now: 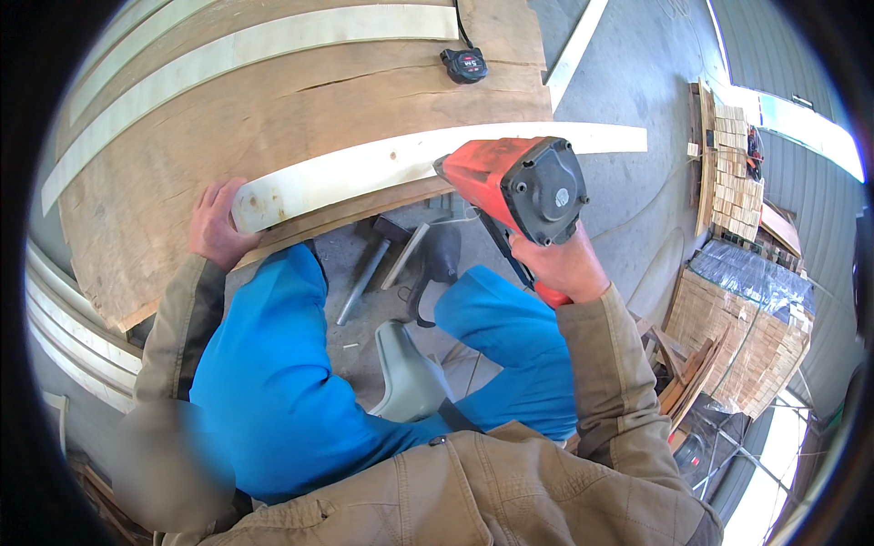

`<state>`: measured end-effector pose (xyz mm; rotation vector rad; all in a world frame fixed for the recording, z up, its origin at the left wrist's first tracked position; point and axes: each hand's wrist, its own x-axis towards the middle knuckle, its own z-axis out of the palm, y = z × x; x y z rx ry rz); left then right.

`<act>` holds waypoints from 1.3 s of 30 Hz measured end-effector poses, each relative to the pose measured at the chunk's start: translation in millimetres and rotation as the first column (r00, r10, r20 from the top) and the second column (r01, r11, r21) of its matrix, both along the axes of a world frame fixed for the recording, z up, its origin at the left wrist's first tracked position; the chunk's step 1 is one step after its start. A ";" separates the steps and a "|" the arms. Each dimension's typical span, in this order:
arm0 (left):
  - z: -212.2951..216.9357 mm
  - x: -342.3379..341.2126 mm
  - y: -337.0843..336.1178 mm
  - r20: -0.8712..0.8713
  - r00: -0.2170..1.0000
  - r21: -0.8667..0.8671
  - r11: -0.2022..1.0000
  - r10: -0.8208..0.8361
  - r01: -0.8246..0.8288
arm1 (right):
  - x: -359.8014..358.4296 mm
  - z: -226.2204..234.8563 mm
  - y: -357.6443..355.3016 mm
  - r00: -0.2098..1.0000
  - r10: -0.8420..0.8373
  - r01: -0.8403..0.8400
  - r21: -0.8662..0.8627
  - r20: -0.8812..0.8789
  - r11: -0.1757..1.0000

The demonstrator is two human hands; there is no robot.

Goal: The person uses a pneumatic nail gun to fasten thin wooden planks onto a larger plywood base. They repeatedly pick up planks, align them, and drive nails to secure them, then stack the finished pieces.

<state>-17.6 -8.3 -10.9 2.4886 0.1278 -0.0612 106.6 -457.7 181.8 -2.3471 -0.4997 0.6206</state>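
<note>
A long pale wooden slat (337,171) lies along the near edge of a plywood worktop (173,146), its right end sticking out past the worktop. My left hand (218,223) grips the slat's left end, thumb on the near side and fingers on the far side. In my right hand (574,264) is a red and black nail gun (523,187), held by its handle. Its nose sits over the middle of the slat; whether it touches the wood I cannot tell. Both hands are closed.
A black tape measure (466,65) and more slats (255,45) lie on the worktop. Below it, a hammer (364,282) stands near my feet, beside a pale green stool (398,369). White boards (82,332) are at left; wood stacks (728,314) at right.
</note>
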 end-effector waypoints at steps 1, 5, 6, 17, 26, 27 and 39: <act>0.6 0.3 -0.5 0.007 1.000 0.009 1.000 -0.007 0.007 | 0.1 -0.6 -0.1 1.000 -0.017 0.017 0.034 -0.012 0.999; 3.6 1.2 -1.4 -0.012 1.000 0.021 1.000 -0.002 0.002 | 0.8 -1.2 -4.5 0.989 -0.123 0.131 0.102 -0.082 0.986; 4.8 0.8 -1.4 -0.025 1.000 0.023 1.000 0.004 -0.003 | 0.9 -0.1 -7.1 0.985 -0.133 0.145 0.108 -0.108 0.984; 11.1 4.1 -3.2 -0.033 0.999 0.073 0.996 -0.042 0.045 | -3.1 39.4 -66.8 0.960 -0.276 0.271 -0.095 -0.052 0.958; 9.8 5.2 -9.8 -0.104 0.994 0.135 0.990 -0.014 0.028 | -16.6 30.1 -134.5 0.922 -0.388 0.378 -0.256 0.011 0.890; 10.6 5.6 -11.0 -0.119 0.993 0.136 0.991 0.005 0.012 | -15.9 22.3 -143.1 0.929 -0.368 0.365 -0.236 0.032 0.900; 23.5 18.9 -20.6 -0.187 0.981 0.270 0.958 -0.049 0.099 | -33.1 -112.9 -213.3 0.917 -0.368 0.393 -0.501 0.153 0.771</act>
